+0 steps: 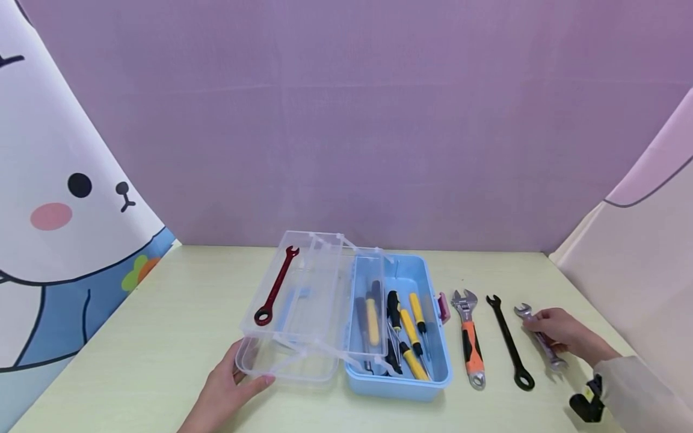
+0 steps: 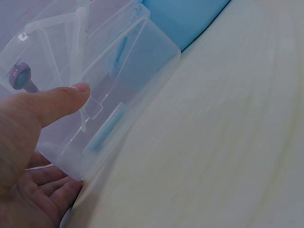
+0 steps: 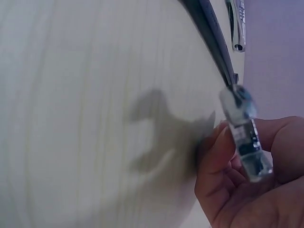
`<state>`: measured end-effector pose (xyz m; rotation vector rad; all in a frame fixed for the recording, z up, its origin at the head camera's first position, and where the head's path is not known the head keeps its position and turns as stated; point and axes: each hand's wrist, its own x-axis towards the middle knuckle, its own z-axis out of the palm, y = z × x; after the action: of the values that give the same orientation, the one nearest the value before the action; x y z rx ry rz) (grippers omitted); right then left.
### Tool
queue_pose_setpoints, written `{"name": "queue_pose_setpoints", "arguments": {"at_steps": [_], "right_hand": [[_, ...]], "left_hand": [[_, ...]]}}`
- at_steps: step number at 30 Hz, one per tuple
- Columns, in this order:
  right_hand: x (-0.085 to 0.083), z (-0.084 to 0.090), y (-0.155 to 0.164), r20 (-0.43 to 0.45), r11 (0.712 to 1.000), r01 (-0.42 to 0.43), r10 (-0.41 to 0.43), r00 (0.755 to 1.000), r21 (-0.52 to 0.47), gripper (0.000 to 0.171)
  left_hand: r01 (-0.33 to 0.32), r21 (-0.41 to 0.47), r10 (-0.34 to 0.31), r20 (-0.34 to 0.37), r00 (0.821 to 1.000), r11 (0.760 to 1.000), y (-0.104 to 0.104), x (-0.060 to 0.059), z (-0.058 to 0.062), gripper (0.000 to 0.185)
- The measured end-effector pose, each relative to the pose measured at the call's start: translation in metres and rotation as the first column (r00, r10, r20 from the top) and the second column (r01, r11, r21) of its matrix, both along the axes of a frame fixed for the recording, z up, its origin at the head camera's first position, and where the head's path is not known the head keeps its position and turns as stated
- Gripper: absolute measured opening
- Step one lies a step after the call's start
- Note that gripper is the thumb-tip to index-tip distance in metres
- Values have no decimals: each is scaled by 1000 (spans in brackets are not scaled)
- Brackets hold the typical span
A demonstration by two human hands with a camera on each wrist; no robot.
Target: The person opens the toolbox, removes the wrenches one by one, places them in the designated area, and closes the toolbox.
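Silver wrench (image 1: 541, 337): your right hand (image 1: 565, 335) is pinching it just off the table (image 1: 162, 337), fingers curled round its shaft. Left hand (image 1: 230, 382) is gripping the clear tray (image 1: 295, 300), thumb over its rim. Next probably calls for carrying the wrench leftward to the blue toolbox (image 1: 400, 385).

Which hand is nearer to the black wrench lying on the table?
Right. The right hand grips the silver wrench just beside the black wrench; the left hand holds the clear tray across the toolbox.

Plain purple wall (image 1: 346, 120) behind. Pale yellow-green bench (image 1: 162, 337) with faint wood grain. Cartoon bunny curtain (image 1: 59, 180) at left, pink-and-cream curtain (image 1: 644, 240) at right. Soft, even light.
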<state>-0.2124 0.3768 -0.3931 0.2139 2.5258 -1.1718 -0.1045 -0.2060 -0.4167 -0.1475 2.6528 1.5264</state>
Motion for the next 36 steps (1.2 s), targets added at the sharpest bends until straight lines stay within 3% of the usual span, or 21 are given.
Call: {"name": "queue_pose_setpoints", "arguments": {"at_steps": [25,36], "right_hand": [[-1,-5,-8,-50,994,95,-93,994,54,18],[-3,-2,-6,-46,980,129,-124,991,150,24]], "left_hand": [[-10,-27,9,-6,1000,1000,0,-1,-2,88],[-9,-6,9,-25,1000,1000,0,0,-2,87]]}}
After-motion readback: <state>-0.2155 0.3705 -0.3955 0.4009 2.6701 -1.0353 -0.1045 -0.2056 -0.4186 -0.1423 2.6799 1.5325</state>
